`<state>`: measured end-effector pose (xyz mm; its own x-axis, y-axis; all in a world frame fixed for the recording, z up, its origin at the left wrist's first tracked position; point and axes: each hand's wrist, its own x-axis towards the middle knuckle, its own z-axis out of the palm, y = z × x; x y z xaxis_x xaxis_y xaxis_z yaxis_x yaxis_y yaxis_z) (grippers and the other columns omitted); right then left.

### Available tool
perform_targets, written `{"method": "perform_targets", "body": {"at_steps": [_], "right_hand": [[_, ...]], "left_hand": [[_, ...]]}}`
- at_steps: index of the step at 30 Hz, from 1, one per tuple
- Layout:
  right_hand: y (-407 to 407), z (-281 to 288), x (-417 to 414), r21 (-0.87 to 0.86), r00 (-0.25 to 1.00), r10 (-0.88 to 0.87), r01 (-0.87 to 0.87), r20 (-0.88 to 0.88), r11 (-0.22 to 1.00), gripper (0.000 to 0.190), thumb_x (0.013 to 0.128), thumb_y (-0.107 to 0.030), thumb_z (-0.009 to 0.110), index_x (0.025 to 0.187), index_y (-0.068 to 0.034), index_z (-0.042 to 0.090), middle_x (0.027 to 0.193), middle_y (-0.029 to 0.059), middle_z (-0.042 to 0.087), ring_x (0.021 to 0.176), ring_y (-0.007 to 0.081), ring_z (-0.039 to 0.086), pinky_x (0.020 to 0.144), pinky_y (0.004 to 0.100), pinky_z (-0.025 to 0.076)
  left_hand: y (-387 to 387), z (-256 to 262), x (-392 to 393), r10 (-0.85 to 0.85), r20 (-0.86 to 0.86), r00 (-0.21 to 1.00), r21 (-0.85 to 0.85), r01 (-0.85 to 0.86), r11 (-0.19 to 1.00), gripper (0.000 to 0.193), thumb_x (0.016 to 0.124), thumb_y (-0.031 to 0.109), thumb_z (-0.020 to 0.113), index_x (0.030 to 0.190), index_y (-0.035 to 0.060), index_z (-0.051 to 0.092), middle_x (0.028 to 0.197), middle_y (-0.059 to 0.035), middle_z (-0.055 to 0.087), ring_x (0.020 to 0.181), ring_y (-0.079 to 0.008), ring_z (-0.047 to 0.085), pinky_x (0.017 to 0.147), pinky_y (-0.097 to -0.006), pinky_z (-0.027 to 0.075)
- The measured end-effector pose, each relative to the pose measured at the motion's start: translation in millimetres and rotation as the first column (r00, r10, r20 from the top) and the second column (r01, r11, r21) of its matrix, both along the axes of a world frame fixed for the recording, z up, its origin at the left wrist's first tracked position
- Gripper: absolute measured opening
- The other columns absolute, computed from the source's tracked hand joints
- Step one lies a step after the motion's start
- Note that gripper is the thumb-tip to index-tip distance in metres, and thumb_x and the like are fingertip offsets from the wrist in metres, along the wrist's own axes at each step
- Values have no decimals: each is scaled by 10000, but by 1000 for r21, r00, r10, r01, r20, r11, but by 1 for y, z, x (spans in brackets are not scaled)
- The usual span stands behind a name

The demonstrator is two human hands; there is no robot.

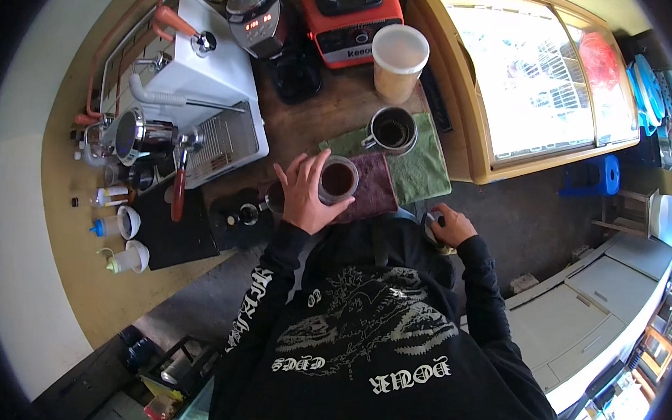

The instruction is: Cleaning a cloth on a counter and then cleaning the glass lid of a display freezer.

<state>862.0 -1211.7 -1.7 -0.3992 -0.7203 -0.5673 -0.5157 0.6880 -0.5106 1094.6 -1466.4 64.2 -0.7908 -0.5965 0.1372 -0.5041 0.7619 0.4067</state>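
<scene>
My left hand [308, 197] has its thumb and fingers around a clear cup of dark liquid [338, 179], beside a folded maroon cloth [375, 183]. To the right, near the counter's front edge, my right hand [452, 226] is closed on a dark object with a pale rim [432, 224], mostly hidden by the fingers. A steel pitcher [393, 130] with dark contents stands on a green cloth [425, 163]. Behind it is a lidded plastic tub [398, 63] of light brown contents. A second small cup [274, 197] sits partly behind my left hand.
A white espresso machine [217, 81], a coffee grinder [258, 26] and a red blender base [350, 20] line the counter. A wooden-handled portafilter [180, 183] and a black mat [173, 229] lie left. A glass-topped display case [523, 77] borders the right.
</scene>
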Motion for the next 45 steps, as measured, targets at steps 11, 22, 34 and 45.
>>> {"method": "perform_targets", "body": {"at_steps": [11, 22, 34, 45], "right_hand": [[-8, 5, 0, 4, 997, -71, 71, -9, 997, 353, 862, -317, 584, 1157, -125, 602, 973, 226, 695, 936, 432, 659, 832, 515, 524], [-17, 55, 31, -180, 983, -178, 169, -37, 969, 298, 869, -252, 571, 1127, -108, 604, 920, 227, 691, 878, 437, 665, 789, 504, 536], [-58, 132, 124, -414, 939, -331, 338, 91, 845, 249, 873, -161, 627, 1102, -66, 648, 888, 206, 689, 865, 388, 678, 776, 438, 529], [-71, 99, 190, -322, 877, -478, 467, 51, 823, 281, 850, -299, 719, 1001, -65, 685, 825, 147, 700, 779, 308, 705, 723, 372, 541]], "left_hand": [[-2, -8, -1, -58, -80, 995, 17, 60, 998, 987, 674, 459, 865, 1462, 123, 375, 1367, -130, 471, 1330, -335, 411, 1088, -735, 142], [-14, 9, -3, -161, 84, 983, 31, 159, 987, 1140, 659, 611, 817, 1527, 121, 265, 1437, -165, 382, 1386, -380, 334, 1044, -759, 196], [-46, 21, 85, -166, -169, 972, 181, 197, 964, 815, 782, 266, 825, 1442, 43, 400, 1392, -195, 475, 1305, -380, 439, 1080, -477, 357], [-62, -36, 101, -171, -54, 984, 297, 179, 938, 984, 732, 277, 844, 1500, 39, 276, 1388, -226, 454, 1274, -413, 433, 1069, -502, 351]]}}
